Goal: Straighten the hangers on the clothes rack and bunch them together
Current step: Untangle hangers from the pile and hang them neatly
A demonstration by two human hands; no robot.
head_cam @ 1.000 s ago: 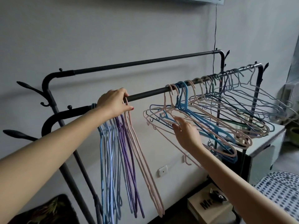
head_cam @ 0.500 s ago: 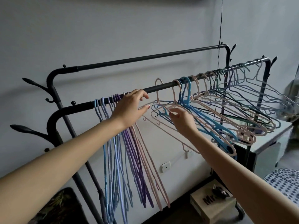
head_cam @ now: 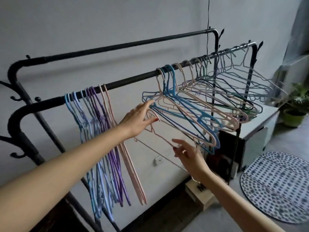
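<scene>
A black clothes rack's front rail [head_cam: 133,78] carries two groups of hangers. At its left a bunch of blue, purple and pink hangers [head_cam: 100,131] hangs straight and close together. Further right, several pink, blue and dark hangers [head_cam: 200,106] hang splayed and tilted along the rail. One pink hanger [head_cam: 158,136] is off the rail, below the gap between the groups. My left hand [head_cam: 138,118] has its hook between thumb and fingers. My right hand [head_cam: 189,154] pinches the hanger's sloping arm with its fingertips.
A second, higher rail [head_cam: 133,45] runs behind, with a thin black cable [head_cam: 207,30] hanging past it. Coat hooks stick out of the rack's left post. On the floor at right are a white cabinet [head_cam: 260,124], a potted plant [head_cam: 294,114], a dotted mat [head_cam: 275,186] and a wooden box [head_cam: 199,193].
My left hand left the bunched hangers and moved right to the pink hanger's hook. My right hand lifted that hanger off the rail and brought it down; the camera view also shifted.
</scene>
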